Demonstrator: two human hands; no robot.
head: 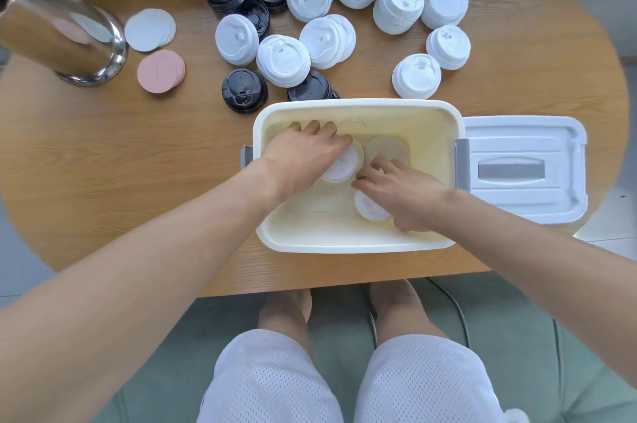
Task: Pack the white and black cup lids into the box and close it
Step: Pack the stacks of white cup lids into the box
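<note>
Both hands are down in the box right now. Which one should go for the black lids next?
Probably left. The black lids lie beyond the box's left corner, on the left hand's side. The right hand sits further right, over white lids inside, and would have to cross over.

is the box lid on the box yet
No, the box lid lies flat on the table right of the open box.
</note>
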